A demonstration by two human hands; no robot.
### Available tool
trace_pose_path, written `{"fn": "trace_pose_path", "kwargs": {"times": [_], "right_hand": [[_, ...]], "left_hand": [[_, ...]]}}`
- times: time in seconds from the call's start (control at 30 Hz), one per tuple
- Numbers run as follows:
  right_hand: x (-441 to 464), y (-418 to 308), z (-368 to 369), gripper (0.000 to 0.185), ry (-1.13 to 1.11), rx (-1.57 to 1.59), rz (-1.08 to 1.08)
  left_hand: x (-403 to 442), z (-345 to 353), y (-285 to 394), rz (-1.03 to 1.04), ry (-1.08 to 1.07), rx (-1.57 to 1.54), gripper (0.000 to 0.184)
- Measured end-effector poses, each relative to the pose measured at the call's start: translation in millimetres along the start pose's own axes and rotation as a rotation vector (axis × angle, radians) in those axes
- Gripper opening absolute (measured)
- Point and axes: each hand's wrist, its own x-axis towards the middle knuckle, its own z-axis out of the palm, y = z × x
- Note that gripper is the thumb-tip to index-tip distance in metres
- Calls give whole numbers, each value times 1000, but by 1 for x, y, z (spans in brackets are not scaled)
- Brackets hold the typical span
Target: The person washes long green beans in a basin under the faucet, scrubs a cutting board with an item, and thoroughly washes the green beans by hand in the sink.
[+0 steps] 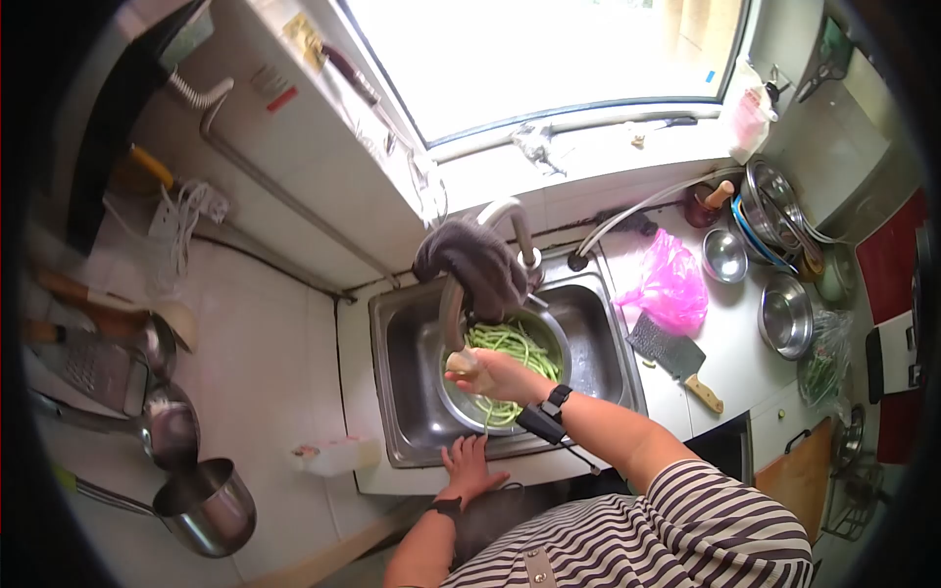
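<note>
My right hand (505, 376) reaches over the sink (392, 431), its fingers closed at the end of the curved faucet spout (452, 318). A dark grey cloth (477, 263) hangs over the upper part of the faucet. Below my right hand, a metal bowl (555, 338) in the basin holds long green beans (510, 343); hand and wrist hide part of them. Fingers spread, my left hand (472, 470) rests on the front edge of the sink and holds nothing.
Right of the sink lie a cleaver (667, 348), a pink plastic bag (668, 284) and metal bowls (784, 316). A saucepan (206, 508), ladle (169, 426) and grater (103, 372) hang at left. A window (549, 59) stands behind, with a knife (671, 122) on its sill.
</note>
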Motion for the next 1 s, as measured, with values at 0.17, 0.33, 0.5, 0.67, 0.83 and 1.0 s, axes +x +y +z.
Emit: {"fn": "trace_pose_path", "kwargs": {"times": [0.17, 0.33, 0.5, 0.67, 0.83, 1.0], "right_hand": [[1, -5, 20, 19, -51, -87, -98], [7, -5, -3, 24, 106, 8, -74], [28, -9, -2, 23, 87, 71, -238], [5, -21, 41, 12, -71, -95, 23], [-13, -34, -6, 15, -31, -305, 35], [-24, -77, -64, 38, 407, -1053, -429]], "left_hand": [[2, -1, 1, -11, -37, 33, 97], [3, 0, 0, 1, -33, 68, 98], [7, 1, -2, -34, -105, 80, 100], [7, 3, -3, -28, -113, 132, 100], [7, -3, 4, -73, -111, 92, 99], [8, -5, 6, -77, -111, 108, 99]]}}
